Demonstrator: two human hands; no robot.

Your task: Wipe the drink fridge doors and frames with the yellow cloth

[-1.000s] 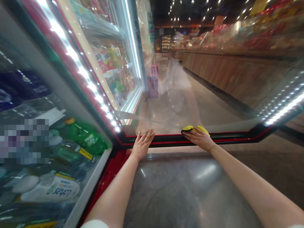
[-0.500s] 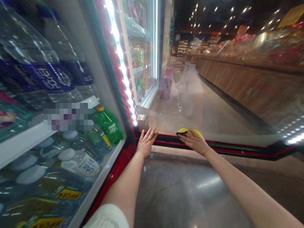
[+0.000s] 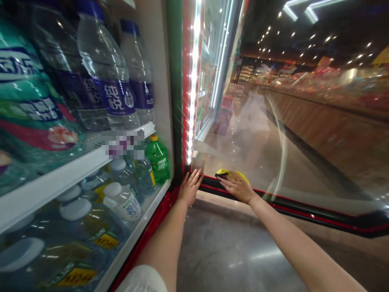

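My right hand (image 3: 238, 186) presses a yellow cloth (image 3: 242, 176) with a dark edge against the bottom of the glass door (image 3: 252, 146), just above its black frame (image 3: 279, 206) with red trim. The cloth shows above and past my fingers; the palm side is hidden. To the left, my left hand (image 3: 190, 187) rests with its fingers stretched out on the door's lower corner, near the foot of a bright LED strip (image 3: 193, 81). Nothing shows in that hand. The door stands swung out from the fridge.
On my left is the open fridge, with large water bottles (image 3: 117, 95) above a white shelf edge (image 3: 75, 164). Below stand several drink bottles, among them a green bottle (image 3: 158, 160) and a white-capped one (image 3: 123, 201). Through the glass a long wooden display counter (image 3: 322, 125) shows.
The view has turned to the left, showing more of the fridge shelves. My right hand with the cloth has slid left along the frame, closer to my left hand, which stays at the corner.
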